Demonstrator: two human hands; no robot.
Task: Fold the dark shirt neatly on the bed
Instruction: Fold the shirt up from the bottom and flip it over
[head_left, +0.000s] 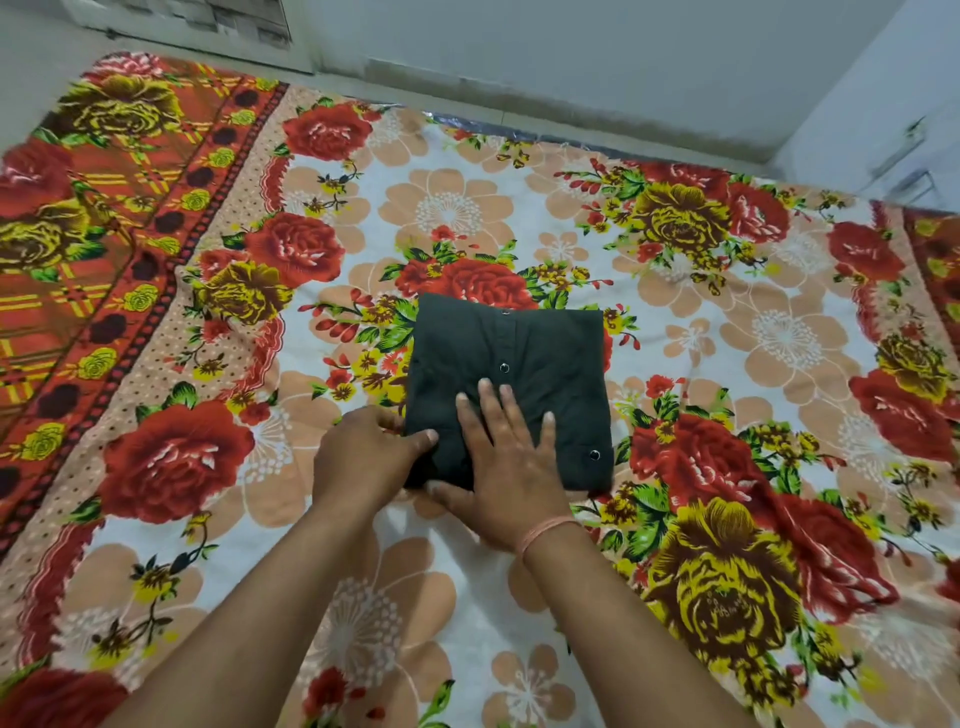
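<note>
The dark shirt (540, 358) lies in the middle of the bed as a compact folded rectangle, its button placket facing up. My right hand (506, 467) rests flat on its near part, fingers spread, with a thin orange band on the wrist. At the shirt's near left edge, my left hand (369, 452) has its thumb on top of the cloth and its fingers curled at the side; whether they reach under the fold is hidden.
The bed (753, 332) is covered by a floral sheet in red, yellow and peach with an orange patterned border (104, 260) on the left. A pale wall (519, 62) runs along the far edge, and a white cabinet (893, 140) stands at the far right.
</note>
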